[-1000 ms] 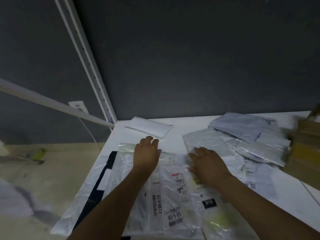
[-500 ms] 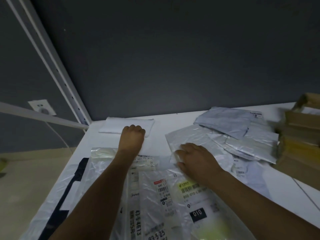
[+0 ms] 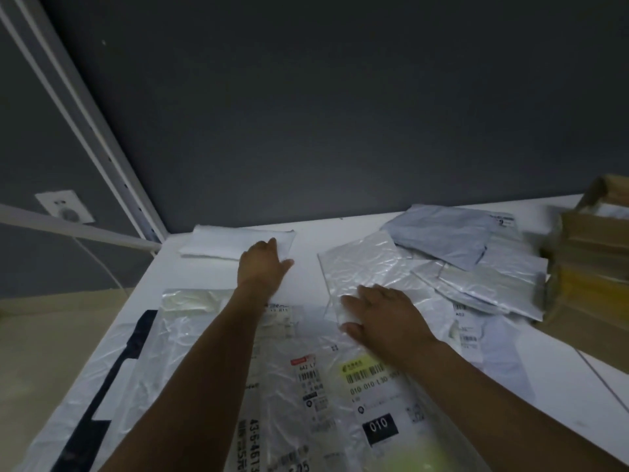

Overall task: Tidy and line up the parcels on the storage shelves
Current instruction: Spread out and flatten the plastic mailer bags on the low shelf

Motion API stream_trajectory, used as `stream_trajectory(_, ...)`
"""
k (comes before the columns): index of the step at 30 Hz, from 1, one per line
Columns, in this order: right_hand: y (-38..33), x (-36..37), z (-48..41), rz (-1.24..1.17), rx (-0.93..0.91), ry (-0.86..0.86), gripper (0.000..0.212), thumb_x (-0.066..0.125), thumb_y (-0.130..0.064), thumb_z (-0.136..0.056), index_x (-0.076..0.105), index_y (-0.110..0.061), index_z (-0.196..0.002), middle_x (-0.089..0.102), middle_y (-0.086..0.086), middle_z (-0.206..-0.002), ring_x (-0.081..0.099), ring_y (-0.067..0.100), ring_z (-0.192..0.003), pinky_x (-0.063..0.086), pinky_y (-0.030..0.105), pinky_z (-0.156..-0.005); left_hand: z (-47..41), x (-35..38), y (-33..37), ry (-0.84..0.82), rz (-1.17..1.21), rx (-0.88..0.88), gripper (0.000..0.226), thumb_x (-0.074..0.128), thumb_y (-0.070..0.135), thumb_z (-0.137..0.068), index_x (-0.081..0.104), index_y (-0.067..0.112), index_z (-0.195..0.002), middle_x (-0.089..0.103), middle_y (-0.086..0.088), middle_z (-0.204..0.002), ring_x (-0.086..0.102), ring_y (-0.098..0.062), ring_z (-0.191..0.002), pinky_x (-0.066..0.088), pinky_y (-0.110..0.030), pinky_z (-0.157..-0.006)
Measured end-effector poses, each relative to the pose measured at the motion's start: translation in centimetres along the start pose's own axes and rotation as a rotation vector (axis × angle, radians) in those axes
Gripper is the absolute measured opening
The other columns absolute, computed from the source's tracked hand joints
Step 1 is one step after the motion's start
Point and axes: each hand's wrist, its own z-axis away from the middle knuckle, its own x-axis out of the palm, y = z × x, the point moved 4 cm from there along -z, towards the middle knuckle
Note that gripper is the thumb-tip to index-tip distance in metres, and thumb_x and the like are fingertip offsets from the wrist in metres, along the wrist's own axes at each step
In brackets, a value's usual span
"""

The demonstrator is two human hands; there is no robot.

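Left hand (image 3: 263, 264) nearer, fingers seemingly flat on the white parcel (image 3: 218, 245) lying crosswise just beyond; right hand (image 3: 381, 315) presses the silver mailer (image 3: 360, 264) open-palmed.

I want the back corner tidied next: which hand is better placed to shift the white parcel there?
Left. The left hand touches the white parcel in the back-left corner. The right hand lies flat on a silver mailer further right, so it would probably have to cross over.
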Motion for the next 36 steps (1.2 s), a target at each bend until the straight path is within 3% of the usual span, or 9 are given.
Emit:
stream_trajectory(8, -0.5, -1.1, 0.7, -0.025, -0.005, -0.055, 0.061, 0.039, -0.053, -0.097, 0.024, -0.026, -0.150, 0.025, 0.005, -0.157, 0.020, 0.025, -0.145, 0.016, 0.038, -0.117, 2.1, -2.8, 1.4, -0.005, -0.230, 0.162, 0.025, 0.040, 0.007, -0.096, 0.061, 0.005, -0.109, 0.063, -0.013, -0.108, 0.062, -0.028, -0.098, 0.047, -0.034, -0.084)
stream_trajectory(13, -1.3, -4.5, 2.7, -0.256, -0.006, 0.079, 0.069, 0.045, -0.052, -0.096, 0.018, -0.026, -0.153, 0.022, -0.001, -0.159, 0.019, 0.015, -0.145, 0.014, 0.028, -0.116, 8.4, -9.8, 2.3, 0.547, 0.280, 0.245, 0.013, 0.056, 0.005, -0.091, 0.069, 0.003, -0.095, 0.069, -0.014, -0.089, 0.065, -0.030, -0.080, 0.050, -0.032, -0.076)
stream_trajectory(17, -2.3, -8.0, 4.9, -0.589, 0.057, 0.277, 0.083, 0.064, -0.043, -0.089, 0.012, -0.029, -0.154, 0.021, -0.006, -0.159, 0.022, 0.013, -0.144, 0.019, 0.024, -0.113, 14.1, -15.5, 3.7, 0.701, 0.623, 0.103, 0.018, 0.047, 0.012, -0.100, 0.065, 0.008, -0.102, 0.061, 0.003, -0.092, 0.054, -0.012, -0.082, 0.034, -0.010, -0.076)
stream_trajectory(20, -2.6, -10.4, 6.5, -0.796, 0.141, 0.381, 0.088, 0.070, -0.036, -0.086, 0.013, -0.030, -0.153, 0.020, -0.008, -0.158, 0.019, 0.011, -0.144, 0.018, 0.025, -0.113, 17.0, -18.2, 5.0, 0.733, 0.880, -0.019, 0.015, 0.045, 0.018, -0.102, 0.057, 0.023, -0.094, 0.057, 0.017, -0.084, 0.053, -0.003, -0.074, 0.041, -0.012, -0.070)
stream_trajectory(23, -2.3, -11.6, 7.7, -0.878, 0.184, 0.347, 0.044, 0.067, -0.030, -0.089, 0.052, -0.024, -0.130, 0.055, -0.006, -0.131, 0.050, 0.015, -0.124, 0.042, 0.030, -0.100, 19.2, -19.1, 6.0, 0.664, 1.095, -0.123, 0.014, 0.046, 0.023, -0.100, 0.056, 0.030, -0.095, 0.062, 0.020, -0.084, 0.060, -0.001, -0.080, 0.054, -0.027, -0.070)
stream_trajectory(26, -2.2, -11.7, 9.5, -1.043, 0.230, 0.288, 0.011, 0.064, -0.027, -0.091, 0.064, -0.022, -0.100, 0.070, -0.007, -0.095, 0.067, 0.012, -0.087, 0.055, 0.035, -0.079, 20.3, -18.9, 6.2, 0.470, 1.259, -0.233, 0.021, 0.052, 0.030, -0.097, 0.048, 0.031, -0.119, 0.067, 0.010, -0.094, 0.066, -0.008, -0.086, 0.058, -0.033, -0.076)
stream_trajectory(29, -2.1, -11.1, 11.1, -1.258, 0.255, 0.272, 0.011, 0.062, -0.026, -0.093, 0.066, -0.020, -0.100, 0.075, -0.003, -0.090, 0.072, 0.014, -0.079, 0.059, 0.040, -0.076, 21.1, -17.1, 6.8, -0.008, 1.286, -0.224, 0.057, 0.064, 0.035, -0.091, 0.031, 0.030, -0.137, 0.073, -0.001, -0.101, 0.070, -0.016, -0.091, 0.056, -0.042, -0.086)
stream_trajectory(32, -2.6, -10.1, 11.8, -1.523, 0.318, 0.231, 0.017, 0.061, -0.024, -0.094, 0.066, -0.015, -0.108, 0.075, 0.002, -0.095, 0.073, 0.019, -0.084, 0.059, 0.043, -0.078, 23.3, -15.0, 7.7, -0.375, 1.285, -0.182, 0.047, 0.072, 0.032, -0.085, 0.052, 0.016, -0.124, 0.074, -0.001, -0.103, 0.072, -0.020, -0.091, 0.056, -0.047, -0.086)
stream_trajectory(36, -3.1, -9.2, 11.8, -1.404, 0.328, 0.187, 0.016, 0.065, -0.026, -0.091, 0.063, -0.017, -0.104, 0.073, 0.002, -0.098, 0.071, 0.014, -0.082, 0.057, 0.029, -0.068, 24.4, -14.1, 7.0, -0.286, 1.232, -0.203, 0.022, 0.069, 0.021, -0.088, 0.065, 0.017, -0.109, 0.073, 0.000, -0.103, 0.072, -0.014, -0.086, 0.059, -0.031, -0.074)
